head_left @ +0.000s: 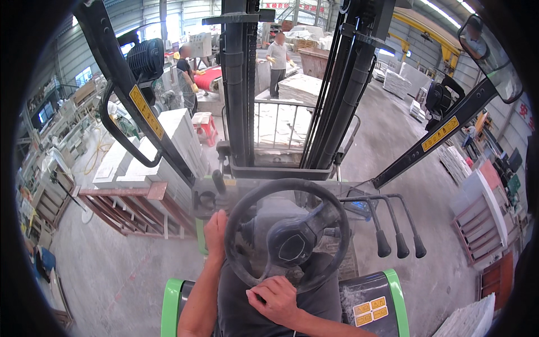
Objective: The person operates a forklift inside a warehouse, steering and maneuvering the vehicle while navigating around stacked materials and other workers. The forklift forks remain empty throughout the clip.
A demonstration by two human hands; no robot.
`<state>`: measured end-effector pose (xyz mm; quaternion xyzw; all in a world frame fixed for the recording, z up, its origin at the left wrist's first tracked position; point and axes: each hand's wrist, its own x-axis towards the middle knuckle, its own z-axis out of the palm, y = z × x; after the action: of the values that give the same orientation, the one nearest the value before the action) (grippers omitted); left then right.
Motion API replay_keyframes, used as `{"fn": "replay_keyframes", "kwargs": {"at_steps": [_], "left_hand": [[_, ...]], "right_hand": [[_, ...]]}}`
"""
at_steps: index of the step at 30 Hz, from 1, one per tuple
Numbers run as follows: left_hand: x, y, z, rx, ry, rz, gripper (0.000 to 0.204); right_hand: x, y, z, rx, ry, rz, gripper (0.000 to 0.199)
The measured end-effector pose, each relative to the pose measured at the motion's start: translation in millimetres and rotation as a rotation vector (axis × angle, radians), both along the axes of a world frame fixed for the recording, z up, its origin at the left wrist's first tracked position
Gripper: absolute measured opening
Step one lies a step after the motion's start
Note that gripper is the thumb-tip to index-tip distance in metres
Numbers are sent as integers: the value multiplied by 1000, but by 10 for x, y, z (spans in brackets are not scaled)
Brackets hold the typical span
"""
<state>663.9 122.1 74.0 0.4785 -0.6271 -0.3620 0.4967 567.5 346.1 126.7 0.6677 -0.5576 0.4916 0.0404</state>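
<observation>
A black steering wheel (242,205) of a forklift stands in front of me, with a dark dusty hub. At its lower rim my right hand (276,299) is closed, fingers curled over the rim. My left hand (214,233) is just outside the left part of the rim, its fingers curled and partly hidden; whether it grips the rim I cannot make out. Ahead of that hand a short dark lever (218,182) rises from the console. Three black-knobbed control levers (402,245) stand to the right of the wheel, apart from both hands.
Beyond the black mast (238,84), pale stone slabs (281,124) lie behind a load guard. Two people are farther off, one in a light shirt (279,59), one by a red roller (208,78). White slabs on a reddish rack (126,194) stand left; another rack (480,224) is at right.
</observation>
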Motion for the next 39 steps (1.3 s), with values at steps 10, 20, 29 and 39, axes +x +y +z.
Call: {"fn": "replay_keyframes", "kwargs": {"at_steps": [10,20,29,39], "left_hand": [[55,167,-210,12,85,55,42],[153,243,-150,6,84,69,41],[30,374,-410,-253,-193,160,22],[-647,623,-324,-133,-100,245,30]], "right_hand": [[-2,11,-7,-41,-21,-9,19],[67,36,-10,-29,-35,15,19],[-58,219,-8,-5,-6,18,18],[-532,515,-12,138,106,93,18]]}}
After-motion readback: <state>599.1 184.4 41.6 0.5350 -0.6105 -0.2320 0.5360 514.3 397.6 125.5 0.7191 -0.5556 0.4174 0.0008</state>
